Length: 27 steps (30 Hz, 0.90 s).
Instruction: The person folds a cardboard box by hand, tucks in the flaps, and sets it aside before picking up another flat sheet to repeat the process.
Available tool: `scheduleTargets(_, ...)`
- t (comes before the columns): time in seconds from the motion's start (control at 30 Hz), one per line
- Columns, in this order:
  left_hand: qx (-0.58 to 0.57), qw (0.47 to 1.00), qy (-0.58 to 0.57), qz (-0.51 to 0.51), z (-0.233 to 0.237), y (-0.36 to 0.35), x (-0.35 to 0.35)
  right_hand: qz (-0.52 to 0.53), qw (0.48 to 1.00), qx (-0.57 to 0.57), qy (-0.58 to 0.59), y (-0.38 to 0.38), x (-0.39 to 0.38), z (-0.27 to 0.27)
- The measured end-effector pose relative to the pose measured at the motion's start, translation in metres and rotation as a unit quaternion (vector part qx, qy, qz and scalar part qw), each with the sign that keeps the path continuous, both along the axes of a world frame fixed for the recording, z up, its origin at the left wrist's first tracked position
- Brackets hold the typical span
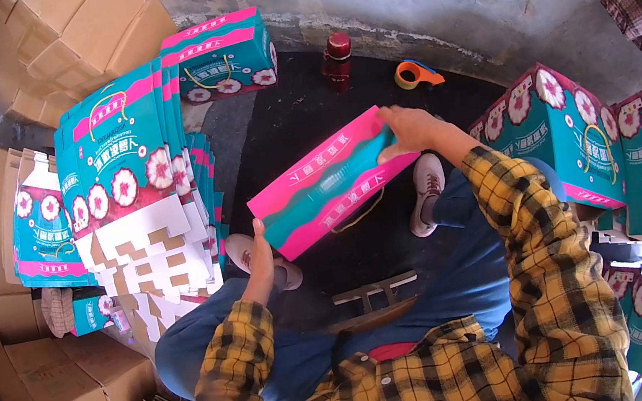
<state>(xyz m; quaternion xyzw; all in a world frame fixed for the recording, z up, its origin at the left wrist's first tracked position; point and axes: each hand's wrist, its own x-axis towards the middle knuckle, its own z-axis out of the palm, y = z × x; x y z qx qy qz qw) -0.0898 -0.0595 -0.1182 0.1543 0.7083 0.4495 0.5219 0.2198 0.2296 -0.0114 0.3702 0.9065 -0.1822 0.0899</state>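
The person is holding a pink and teal box [331, 182] above the dark floor [299, 119], the right hand [407, 128] grasping its far end with curled fingers [390, 146] and the left hand [259, 249] gripping its near end, thumb up along the edge. Flat printed cartons [124, 165] are leaning left of the box, while a red bottle [336, 58] and a tape dispenser [417, 74] are sitting beyond it and finished boxes [581, 131] are standing to its right.
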Motion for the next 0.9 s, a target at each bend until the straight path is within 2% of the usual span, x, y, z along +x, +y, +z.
scheduleTargets(0.07,-0.075,0.996,-0.045,0.028,0.012,0.001,-0.001,-0.028,0.999,0.025,-0.009,-0.001,-0.003,-0.013)
scheduleTargets(0.13,-0.095,0.995,-0.021,0.001,0.014,0.005,0.000,-0.165,0.986,-0.006,0.010,-0.001,0.001,-0.030)
scheduleTargets(0.17,-0.113,0.993,0.004,-0.030,0.015,0.005,0.000,-0.213,0.976,-0.022,0.041,0.007,0.009,-0.068)
scheduleTargets(0.2,-0.113,0.993,0.004,-0.031,0.016,0.003,-0.002,-0.214,0.976,-0.022,0.041,0.013,0.005,-0.092)
scheduleTargets(0.23,-0.111,0.993,-0.012,-0.044,0.018,0.002,-0.001,-0.183,0.965,-0.163,0.092,0.022,0.007,-0.108)
scheduleTargets(0.27,-0.106,0.992,-0.031,-0.065,0.020,0.002,0.005,-0.154,0.932,-0.297,0.141,0.029,0.020,-0.112)
scheduleTargets(0.33,-0.128,0.985,-0.048,-0.104,0.008,0.006,0.011,-0.196,0.910,-0.319,0.181,0.025,0.016,-0.110)
scheduleTargets(0.4,-0.116,0.981,-0.093,-0.124,0.014,0.008,0.007,-0.225,0.911,-0.308,0.157,0.012,0.007,-0.050)
scheduleTargets(0.43,-0.111,0.981,-0.093,-0.133,0.013,0.010,0.007,-0.232,0.911,-0.301,0.160,0.014,0.004,-0.046)
scheduleTargets(0.5,-0.086,0.987,-0.095,-0.094,0.014,0.010,0.004,-0.258,0.937,-0.140,0.190,0.021,-0.004,-0.040)
scheduleTargets(0.53,-0.086,0.987,-0.093,-0.096,0.020,0.010,0.005,-0.260,0.936,-0.139,0.193,0.020,-0.004,-0.028)
scheduleTargets(0.6,0.017,0.996,-0.051,-0.075,0.046,0.014,0.010,-0.229,0.924,-0.105,0.288,0.016,-0.006,0.027)
scheduleTargets(0.67,0.066,0.996,-0.038,-0.051,0.070,0.022,0.019,-0.213,0.923,-0.014,0.320,0.011,-0.002,0.081)
scheduleTargets(0.73,0.188,0.980,0.017,-0.066,0.085,0.029,0.023,-0.213,0.879,0.030,0.426,-0.016,0.010,0.142)
scheduleTargets(0.77,0.190,0.979,0.018,-0.068,0.081,0.035,0.021,-0.216,0.847,0.036,0.485,-0.028,0.020,0.161)
scheduleTargets(0.83,0.294,0.909,0.233,-0.179,0.063,0.049,0.015,-0.227,0.791,0.068,0.565,-0.057,0.044,0.197)
scheduleTargets(0.9,0.330,0.907,0.195,-0.177,0.097,0.056,0.041,-0.221,0.738,0.077,0.633,-0.085,0.071,0.215)
